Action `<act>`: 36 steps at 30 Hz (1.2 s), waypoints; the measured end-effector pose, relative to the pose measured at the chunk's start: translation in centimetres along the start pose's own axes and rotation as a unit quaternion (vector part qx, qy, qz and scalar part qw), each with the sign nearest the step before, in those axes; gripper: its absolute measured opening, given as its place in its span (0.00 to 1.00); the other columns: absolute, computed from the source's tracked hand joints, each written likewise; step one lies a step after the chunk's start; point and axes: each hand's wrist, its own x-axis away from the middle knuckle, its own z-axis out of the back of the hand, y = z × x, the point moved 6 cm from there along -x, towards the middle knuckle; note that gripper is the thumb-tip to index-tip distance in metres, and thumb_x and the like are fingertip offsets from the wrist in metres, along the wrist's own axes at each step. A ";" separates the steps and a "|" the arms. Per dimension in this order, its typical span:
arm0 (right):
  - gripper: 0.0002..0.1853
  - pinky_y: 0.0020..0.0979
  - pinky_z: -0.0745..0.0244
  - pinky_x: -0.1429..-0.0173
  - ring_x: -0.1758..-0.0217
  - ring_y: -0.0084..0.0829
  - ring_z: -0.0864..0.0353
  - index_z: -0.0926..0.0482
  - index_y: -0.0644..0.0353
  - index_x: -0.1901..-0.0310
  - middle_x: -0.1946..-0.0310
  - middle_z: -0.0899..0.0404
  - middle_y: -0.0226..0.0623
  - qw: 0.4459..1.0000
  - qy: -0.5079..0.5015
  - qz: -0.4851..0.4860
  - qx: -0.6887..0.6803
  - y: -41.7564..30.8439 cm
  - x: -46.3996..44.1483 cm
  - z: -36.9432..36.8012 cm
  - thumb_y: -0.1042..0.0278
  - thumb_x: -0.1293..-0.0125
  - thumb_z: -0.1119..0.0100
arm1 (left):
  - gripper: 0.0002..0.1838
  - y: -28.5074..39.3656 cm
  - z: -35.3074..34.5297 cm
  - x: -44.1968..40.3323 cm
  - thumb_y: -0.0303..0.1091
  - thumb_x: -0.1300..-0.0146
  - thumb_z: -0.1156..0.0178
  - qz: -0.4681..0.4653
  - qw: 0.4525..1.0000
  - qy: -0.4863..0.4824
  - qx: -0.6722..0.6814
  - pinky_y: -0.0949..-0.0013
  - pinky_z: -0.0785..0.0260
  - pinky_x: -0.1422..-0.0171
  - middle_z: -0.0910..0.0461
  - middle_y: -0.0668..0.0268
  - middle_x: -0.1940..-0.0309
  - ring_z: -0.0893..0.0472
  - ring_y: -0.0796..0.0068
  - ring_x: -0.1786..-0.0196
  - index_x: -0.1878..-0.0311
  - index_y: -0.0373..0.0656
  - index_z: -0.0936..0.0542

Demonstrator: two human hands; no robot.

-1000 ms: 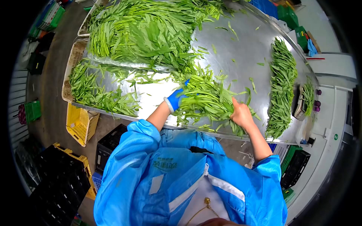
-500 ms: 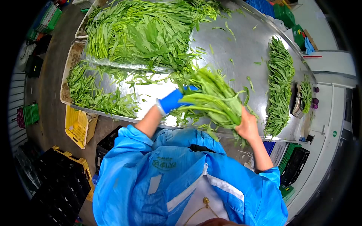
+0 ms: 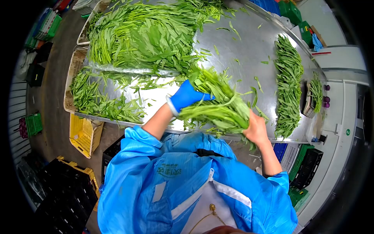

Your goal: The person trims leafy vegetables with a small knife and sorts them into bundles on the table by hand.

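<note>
A bunch of leafy green stems [image 3: 220, 103] is raised over the near edge of the metal table [image 3: 249, 50]. My bare right hand [image 3: 257, 128] grips its right end, fingers wrapped round and partly hidden by leaves. Against the bunch's left side is my left hand [image 3: 189, 97] in a blue glove, with thumb and fingers around some of the stems. Behind it lies a large pile of greens [image 3: 148, 37] on clear plastic. Loose greens [image 3: 105, 99] are spread at the table's left, and a long row of greens [image 3: 288, 87] lies at the right.
A small device with a few greens on it, perhaps a scale [image 3: 308, 105], stands at the table's right end. Beige baskets [image 3: 70, 84] adjoin the left edge. A yellow crate [image 3: 82, 136] and black crates [image 3: 64, 191] are on the floor at the left.
The bunch has come up off the table and turned in my right hand, which has moved slightly right and down. My left hand has shifted on its left side.
</note>
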 end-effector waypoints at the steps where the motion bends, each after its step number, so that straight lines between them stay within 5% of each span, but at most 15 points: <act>1: 0.35 0.35 0.24 0.47 0.51 0.47 0.18 0.31 0.62 0.40 0.54 0.19 0.52 0.998 0.000 -0.034 -0.047 0.5 0.0 -0.2 0.77 0.55 0.36 | 0.30 -0.4 -0.7 -0.1 0.25 0.53 0.28 0.016 0.999 0.005 0.051 0.70 0.29 0.45 0.21 0.64 0.50 0.22 0.74 0.51 0.44 0.37 0.27; 2: 0.35 0.36 0.24 0.49 0.52 0.48 0.18 0.32 0.60 0.39 0.55 0.20 0.52 0.993 0.001 -0.066 -0.093 1.1 0.0 -0.5 0.76 0.55 0.36 | 0.24 0.0 -0.4 0.2 0.24 0.51 0.30 -0.012 0.998 -0.011 -0.063 0.69 0.27 0.47 0.19 0.64 0.54 0.21 0.74 0.53 0.48 0.37 0.24; 5: 0.36 0.35 0.24 0.47 0.52 0.49 0.18 0.32 0.60 0.39 0.55 0.18 0.50 0.980 0.032 -0.075 -0.183 1.4 -0.2 -0.2 0.73 0.55 0.33 | 0.19 -0.7 -0.5 1.2 0.25 0.49 0.31 -0.025 0.998 -0.016 0.054 0.67 0.25 0.49 0.16 0.63 0.62 0.18 0.71 0.57 0.52 0.37 0.20; 6: 0.36 0.35 0.25 0.46 0.51 0.48 0.18 0.32 0.61 0.39 0.56 0.18 0.49 0.977 0.039 -0.063 -0.202 1.7 0.1 -0.7 0.72 0.55 0.33 | 0.14 -1.4 -0.5 2.0 0.22 0.48 0.34 0.048 0.993 0.009 0.104 0.68 0.24 0.48 0.16 0.62 0.60 0.18 0.73 0.56 0.55 0.37 0.18; 9: 0.36 0.38 0.25 0.47 0.52 0.53 0.19 0.33 0.62 0.39 0.57 0.19 0.52 0.974 0.025 -0.080 -0.212 1.5 0.9 -1.0 0.71 0.53 0.33 | 0.15 -0.6 -0.1 2.6 0.20 0.48 0.35 0.001 0.997 0.001 0.081 0.69 0.24 0.47 0.16 0.61 0.58 0.18 0.73 0.54 0.55 0.37 0.18; 11: 0.36 0.39 0.24 0.48 0.52 0.54 0.20 0.33 0.60 0.38 0.55 0.20 0.54 0.975 0.000 -0.121 -0.188 1.1 1.5 -0.6 0.71 0.53 0.33 | 0.19 0.3 -0.2 3.6 0.20 0.47 0.36 0.115 0.979 -0.027 0.169 0.69 0.26 0.45 0.17 0.61 0.53 0.18 0.73 0.51 0.49 0.36 0.20; 18: 0.43 0.44 0.23 0.56 0.56 0.53 0.20 0.36 0.55 0.35 0.57 0.20 0.52 0.999 0.020 0.010 -0.047 -1.6 2.0 1.0 0.77 0.60 0.35 | 0.20 0.4 4.3 2.4 0.33 0.41 0.36 0.131 0.989 -0.026 0.063 0.70 0.31 0.42 0.18 0.65 0.53 0.22 0.77 0.49 0.46 0.37 0.22; 23: 0.43 0.42 0.24 0.56 0.57 0.51 0.20 0.34 0.58 0.36 0.61 0.20 0.52 0.997 -0.023 0.069 0.028 -3.4 1.2 0.0 0.79 0.62 0.35 | 0.26 2.2 -0.3 2.0 0.27 0.48 0.28 0.017 0.988 -0.153 -0.021 0.71 0.29 0.47 0.20 0.67 0.53 0.23 0.77 0.50 0.45 0.40 0.23; 25: 0.44 0.42 0.24 0.56 0.58 0.52 0.20 0.34 0.58 0.36 0.61 0.20 0.52 0.996 -0.034 0.069 0.033 -3.1 1.2 -0.6 0.79 0.63 0.35 | 0.25 0.1 -0.7 1.7 0.30 0.49 0.27 0.065 0.994 -0.077 -0.053 0.71 0.28 0.50 0.19 0.67 0.55 0.22 0.76 0.54 0.47 0.40 0.23; 26: 0.44 0.42 0.23 0.56 0.59 0.52 0.20 0.34 0.58 0.36 0.61 0.20 0.53 0.997 -0.033 0.061 0.025 -2.6 1.2 -0.8 0.79 0.63 0.35 | 0.21 0.4 -0.8 1.9 0.33 0.44 0.30 0.001 0.993 -0.064 -0.097 0.70 0.28 0.52 0.19 0.67 0.57 0.21 0.77 0.57 0.48 0.41 0.22; 29: 0.44 0.42 0.24 0.56 0.59 0.52 0.20 0.35 0.59 0.36 0.61 0.20 0.53 1.000 -0.011 0.028 0.007 -1.3 1.5 -0.4 0.80 0.63 0.35 | 0.16 -1.9 2.5 2.7 0.35 0.38 0.35 0.214 0.975 0.052 0.035 0.72 0.28 0.53 0.19 0.66 0.57 0.21 0.78 0.57 0.48 0.41 0.21; 30: 0.44 0.42 0.24 0.56 0.59 0.52 0.20 0.35 0.59 0.36 0.61 0.20 0.53 1.000 -0.001 0.015 0.002 -0.8 1.7 -0.1 0.80 0.64 0.35 | 0.13 -1.0 2.4 2.9 0.36 0.33 0.40 0.134 0.952 0.108 0.253 0.73 0.27 0.55 0.18 0.66 0.60 0.21 0.80 0.60 0.51 0.40 0.20; 31: 0.44 0.42 0.24 0.56 0.58 0.53 0.20 0.35 0.59 0.36 0.61 0.20 0.52 1.000 0.000 0.013 0.005 -0.7 1.9 0.2 0.80 0.64 0.35 | 0.12 -2.4 3.9 3.3 0.35 0.33 0.41 0.153 0.928 0.158 0.301 0.73 0.26 0.55 0.18 0.65 0.61 0.20 0.79 0.61 0.53 0.38 0.19; 34: 0.45 0.42 0.24 0.59 0.60 0.51 0.20 0.35 0.58 0.36 0.62 0.20 0.50 0.999 0.011 0.031 0.016 -0.9 2.6 0.7 0.80 0.64 0.36 | 0.14 -3.2 7.0 3.3 0.31 0.37 0.37 0.127 0.924 0.195 0.302 0.68 0.26 0.48 0.19 0.65 0.56 0.20 0.76 0.55 0.49 0.37 0.21; 36: 0.45 0.42 0.24 0.65 0.66 0.47 0.20 0.34 0.56 0.35 0.68 0.21 0.44 0.996 0.031 0.081 0.032 -1.3 2.5 0.7 0.80 0.65 0.36 | 0.17 -0.5 3.9 2.9 0.29 0.39 0.36 0.111 0.967 0.079 0.213 0.68 0.27 0.46 0.19 0.64 0.55 0.20 0.75 0.53 0.47 0.37 0.22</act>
